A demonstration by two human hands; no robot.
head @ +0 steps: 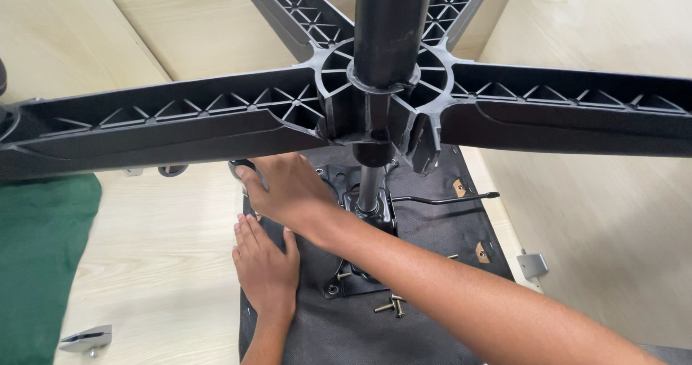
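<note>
the upturned chair seat (432,228), lying on the wooden floor (158,257) under the star base (180,120), is pressed flat by the open left hand (265,260) while the right hand (285,188) is curled at the mounting plate (344,278), its grip's contents hidden; loose screws (391,306) seemingly need fitting next.

Light wood-grain counter (162,257) carries everything. A black fabric-covered seat underside (404,329) is laid flat on it at centre. A green cloth (40,264) is spread at the left edge. One silver metal bracket (86,338) is seen lower left, another (532,265) just right of the seat. Loose screws (390,306) are scattered on the seat fabric, not on the counter itself.
</note>
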